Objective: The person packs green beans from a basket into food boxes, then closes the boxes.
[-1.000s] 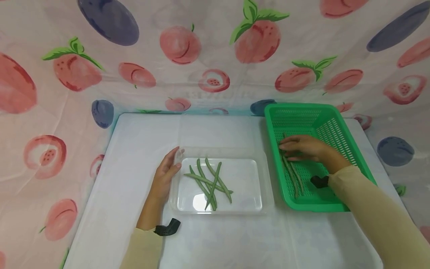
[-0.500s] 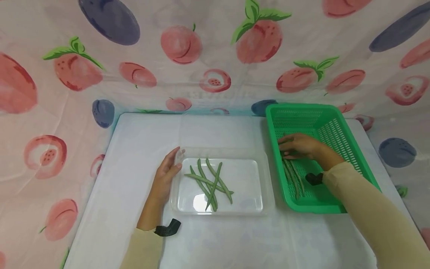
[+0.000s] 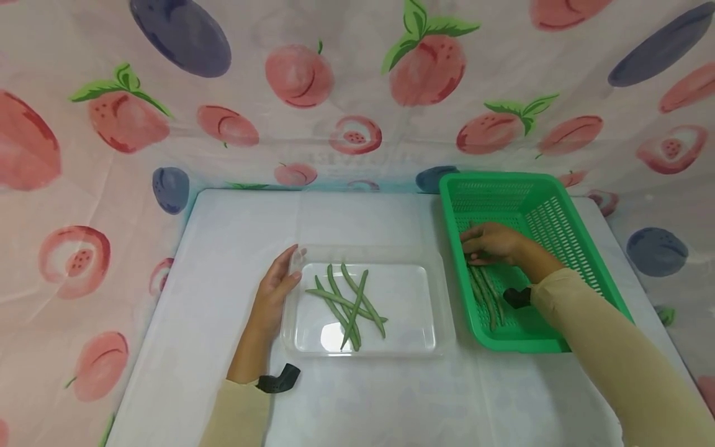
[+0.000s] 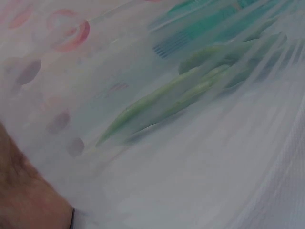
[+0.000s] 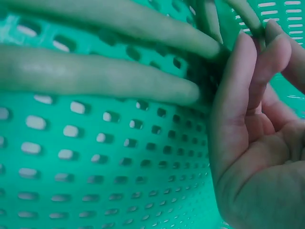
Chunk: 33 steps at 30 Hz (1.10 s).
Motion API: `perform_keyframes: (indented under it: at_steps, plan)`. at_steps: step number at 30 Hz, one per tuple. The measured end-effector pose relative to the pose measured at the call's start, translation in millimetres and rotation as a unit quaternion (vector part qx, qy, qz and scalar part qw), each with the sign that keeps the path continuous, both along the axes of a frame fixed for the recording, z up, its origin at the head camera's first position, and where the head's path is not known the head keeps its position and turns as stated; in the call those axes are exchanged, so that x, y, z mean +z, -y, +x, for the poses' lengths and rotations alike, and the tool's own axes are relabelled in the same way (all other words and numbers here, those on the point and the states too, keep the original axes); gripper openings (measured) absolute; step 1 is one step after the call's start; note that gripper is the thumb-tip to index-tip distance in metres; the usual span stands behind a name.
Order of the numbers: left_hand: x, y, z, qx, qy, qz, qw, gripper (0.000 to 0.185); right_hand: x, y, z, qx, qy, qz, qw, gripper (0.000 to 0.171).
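Observation:
A clear plastic container (image 3: 365,363) stands mid-table with several green beans (image 3: 352,304) crossed over one another in its left half. My left hand (image 3: 274,292) holds the container's left wall, thumb at the rim and fingers along the outside. In the left wrist view, beans (image 4: 157,105) show blurred through the plastic. My right hand (image 3: 494,242) is inside the green basket (image 3: 525,344), by its left wall. Its thumb and fingertips pinch a green bean (image 5: 245,14) in the right wrist view. More beans (image 5: 95,74) lie on the perforated basket floor beside that hand.
A white cloth covers the table (image 3: 357,403). Behind and at the sides hangs a fruit-printed sheet (image 3: 240,81). The basket's high slotted walls surround my right hand, and its left rim stands close to the container's right side.
My right hand has shifted slightly left in the basket, toward its left wall, and more of the beans below it show. My left hand and the container stay put.

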<state>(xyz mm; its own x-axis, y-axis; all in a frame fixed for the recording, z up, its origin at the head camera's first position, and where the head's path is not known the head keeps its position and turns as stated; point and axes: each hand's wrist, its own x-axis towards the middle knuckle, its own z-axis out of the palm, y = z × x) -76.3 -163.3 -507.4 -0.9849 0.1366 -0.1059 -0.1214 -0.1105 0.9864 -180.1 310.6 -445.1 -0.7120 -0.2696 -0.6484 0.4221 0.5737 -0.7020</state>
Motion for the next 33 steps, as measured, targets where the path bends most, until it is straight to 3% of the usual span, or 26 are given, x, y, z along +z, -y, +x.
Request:
perform_keyframes:
  at_steps: [6,14,17,26,33]
  plan:
    - [0.2,0.4,0.5,0.005,0.001,-0.007,1.0000,0.055,0.5,-2.6,0.1,0.012,0.009,-0.019,1.000,0.059]
    - [-1.6,0.1,0.2,-0.001,-0.003,-0.004,1.0000,0.055,3.4,-13.8,3.7,-0.002,0.003,-0.063,0.998,0.027]
    - [-1.7,-0.1,-0.2,-0.001,-0.005,-0.004,1.0000,0.056,5.3,-17.6,5.0,-0.008,-0.002,-0.083,0.997,0.029]
    - [-2.1,0.1,0.2,0.005,0.004,-0.002,1.0000,0.055,23.5,-22.3,12.2,-0.024,-0.016,-0.090,0.996,0.065]
    - [0.1,-0.8,0.4,0.005,0.002,-0.006,1.0000,0.054,38.0,-20.2,17.0,-0.057,-0.012,-0.130,0.990,0.040]
